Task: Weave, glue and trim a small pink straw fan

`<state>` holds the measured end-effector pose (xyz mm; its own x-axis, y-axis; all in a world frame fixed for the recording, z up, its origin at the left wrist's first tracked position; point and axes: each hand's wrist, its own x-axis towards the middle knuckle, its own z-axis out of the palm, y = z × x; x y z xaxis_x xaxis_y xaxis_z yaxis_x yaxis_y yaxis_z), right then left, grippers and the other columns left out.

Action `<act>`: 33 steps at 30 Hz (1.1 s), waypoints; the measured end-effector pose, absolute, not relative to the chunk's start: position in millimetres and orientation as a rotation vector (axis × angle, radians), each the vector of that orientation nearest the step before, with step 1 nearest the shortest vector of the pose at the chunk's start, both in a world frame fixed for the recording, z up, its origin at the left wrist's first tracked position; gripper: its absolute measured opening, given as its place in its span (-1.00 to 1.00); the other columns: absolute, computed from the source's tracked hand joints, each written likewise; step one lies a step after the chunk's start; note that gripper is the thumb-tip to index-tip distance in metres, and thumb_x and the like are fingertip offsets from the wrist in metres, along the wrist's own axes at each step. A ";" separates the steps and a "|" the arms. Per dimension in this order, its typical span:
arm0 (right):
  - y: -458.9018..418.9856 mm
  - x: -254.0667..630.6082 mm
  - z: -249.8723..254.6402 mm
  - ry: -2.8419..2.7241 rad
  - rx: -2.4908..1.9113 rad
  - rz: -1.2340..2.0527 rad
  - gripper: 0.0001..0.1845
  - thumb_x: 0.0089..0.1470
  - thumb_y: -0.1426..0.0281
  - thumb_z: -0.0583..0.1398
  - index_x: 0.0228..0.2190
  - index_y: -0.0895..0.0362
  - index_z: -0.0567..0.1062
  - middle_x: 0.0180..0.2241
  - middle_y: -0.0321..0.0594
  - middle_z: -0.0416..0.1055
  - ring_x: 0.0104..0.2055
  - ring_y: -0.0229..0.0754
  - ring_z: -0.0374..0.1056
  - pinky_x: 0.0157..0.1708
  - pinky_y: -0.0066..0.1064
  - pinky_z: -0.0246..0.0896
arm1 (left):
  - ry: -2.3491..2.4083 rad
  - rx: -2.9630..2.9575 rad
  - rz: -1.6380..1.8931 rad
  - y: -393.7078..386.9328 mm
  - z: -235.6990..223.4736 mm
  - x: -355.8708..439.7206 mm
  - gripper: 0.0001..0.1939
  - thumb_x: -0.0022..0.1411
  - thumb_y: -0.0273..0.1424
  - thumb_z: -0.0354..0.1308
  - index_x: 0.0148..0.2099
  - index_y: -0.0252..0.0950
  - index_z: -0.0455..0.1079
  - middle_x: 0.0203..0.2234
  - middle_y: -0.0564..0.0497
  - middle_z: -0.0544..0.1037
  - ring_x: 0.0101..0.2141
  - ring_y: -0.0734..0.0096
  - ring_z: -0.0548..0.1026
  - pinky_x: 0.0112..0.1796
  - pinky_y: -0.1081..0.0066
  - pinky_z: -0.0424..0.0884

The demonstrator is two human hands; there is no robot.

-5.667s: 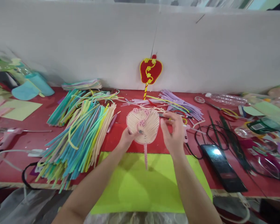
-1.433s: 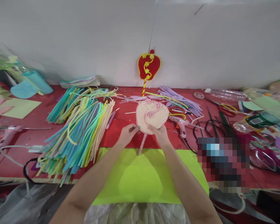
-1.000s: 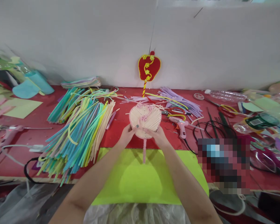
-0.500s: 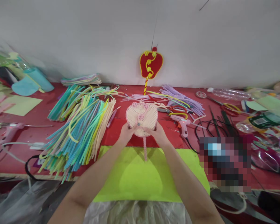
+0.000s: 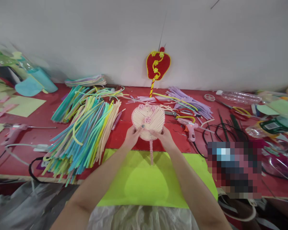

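Note:
A cream round fan (image 5: 156, 123) with pink flowers and a pink twisted handle (image 5: 151, 153) is held up between my two hands. My left hand (image 5: 132, 137) grips its lower left edge, the thumb lying on the front face. On the lower right edge, my right hand (image 5: 165, 138) is closed in the same way, thumb in front. The other fingers are behind the fan and mostly hidden. Below the fan, a lime-green sheet (image 5: 144, 182) covers the table's front. Against the wall behind stands a red fan (image 5: 159, 68) with yellow trim, yellow flowers and a striped handle.
Bundles of coloured pipe cleaners (image 5: 84, 134) lie at left, purple ones (image 5: 184, 99) at the back. A pink glue gun (image 5: 189, 127) with a black cord is at right, another glue gun (image 5: 14, 132) at far left. Scissors (image 5: 241, 111) and a plastic bottle (image 5: 240, 96) lie further right.
The whole view has shifted slightly, so things appear a little further right. Both hands keep their hold on the cream fan, with no clear change of grip.

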<state>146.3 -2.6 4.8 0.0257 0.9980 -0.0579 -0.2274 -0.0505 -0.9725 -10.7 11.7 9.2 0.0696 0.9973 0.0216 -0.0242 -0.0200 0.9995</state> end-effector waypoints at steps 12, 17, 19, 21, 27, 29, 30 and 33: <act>-6.8 142.2 11.2 -0.960 -1.091 1.328 -0.55 -0.29 0.32 0.36 -0.26 0.16 0.49 -0.20 -0.17 0.50 -0.15 -0.06 0.40 -0.10 -0.23 0.28 | 1.168 1.306 1.099 12.0 9.4 -11.7 -0.51 -0.08 -0.13 0.21 -0.19 -0.41 0.38 -0.26 -0.08 0.54 -0.23 0.26 0.46 -0.20 0.32 0.38; -5.7 145.1 10.3 -0.984 -1.104 1.338 -0.58 -0.25 0.28 0.33 -0.28 0.16 0.49 -0.21 -0.16 0.50 -0.16 -0.06 0.40 -0.09 -0.21 0.27 | 1.195 1.319 1.120 12.2 8.7 -11.5 -0.54 -0.06 -0.15 0.20 -0.21 -0.41 0.39 -0.28 -0.08 0.55 -0.25 0.27 0.47 -0.22 0.33 0.39; -5.5 146.4 9.6 -1.007 -1.097 1.337 -0.56 -0.27 0.29 0.34 -0.26 0.16 0.48 -0.19 -0.16 0.49 -0.15 -0.06 0.40 -0.08 -0.21 0.27 | 1.192 1.302 1.122 11.8 9.4 -11.1 -0.55 -0.06 -0.16 0.20 -0.21 -0.42 0.39 -0.29 -0.08 0.55 -0.26 0.27 0.47 -0.22 0.33 0.39; -5.6 146.9 8.9 -1.029 -1.106 1.314 -0.54 -0.27 0.30 0.34 -0.25 0.17 0.48 -0.19 -0.15 0.49 -0.15 -0.07 0.40 -0.08 -0.21 0.27 | 1.176 1.272 1.126 11.4 10.1 -10.3 -0.55 -0.08 -0.16 0.21 -0.22 -0.42 0.40 -0.30 -0.08 0.55 -0.26 0.27 0.47 -0.21 0.32 0.38; -6.0 143.8 9.4 -1.061 -1.165 1.251 -0.50 -0.27 0.26 0.33 -0.23 0.20 0.45 -0.18 -0.11 0.48 -0.16 -0.07 0.39 -0.11 -0.22 0.27 | 1.111 1.050 1.140 13.0 6.5 -8.3 -0.52 -0.16 -0.18 0.28 -0.22 -0.42 0.42 -0.28 -0.10 0.55 -0.25 0.25 0.48 -0.17 0.28 0.37; -4.6 145.4 11.7 -1.101 -1.190 1.192 -0.53 -0.22 0.22 0.29 -0.23 0.19 0.44 -0.18 -0.12 0.47 -0.17 -0.09 0.38 -0.14 -0.25 0.27 | 1.111 0.981 1.163 14.1 3.3 -8.0 -0.52 -0.16 -0.19 0.28 -0.22 -0.41 0.42 -0.27 -0.11 0.55 -0.24 0.25 0.48 -0.16 0.27 0.37; -3.6 148.1 13.0 -1.121 -1.210 1.138 -0.56 -0.18 0.20 0.26 -0.24 0.18 0.44 -0.20 -0.12 0.47 -0.19 -0.11 0.38 -0.16 -0.26 0.27 | 1.111 0.955 1.170 14.5 1.8 -7.9 -0.52 -0.16 -0.19 0.28 -0.22 -0.41 0.42 -0.27 -0.11 0.55 -0.25 0.24 0.48 -0.16 0.26 0.37; -0.2 166.4 16.4 -1.151 -1.339 0.871 -0.62 -0.05 0.15 0.15 -0.27 0.17 0.43 -0.28 -0.14 0.47 -0.28 -0.17 0.36 -0.25 -0.31 0.26 | 1.117 0.924 1.137 13.6 -0.1 -7.2 -0.53 -0.15 -0.21 0.29 -0.20 -0.42 0.43 -0.27 -0.13 0.55 -0.25 0.24 0.48 -0.16 0.24 0.37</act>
<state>166.4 -0.2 16.4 0.2544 0.9594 0.1215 0.1435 0.0868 -0.9858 -7.2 13.6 -0.1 0.0508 0.9801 -0.1919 -0.2091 0.1983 0.9576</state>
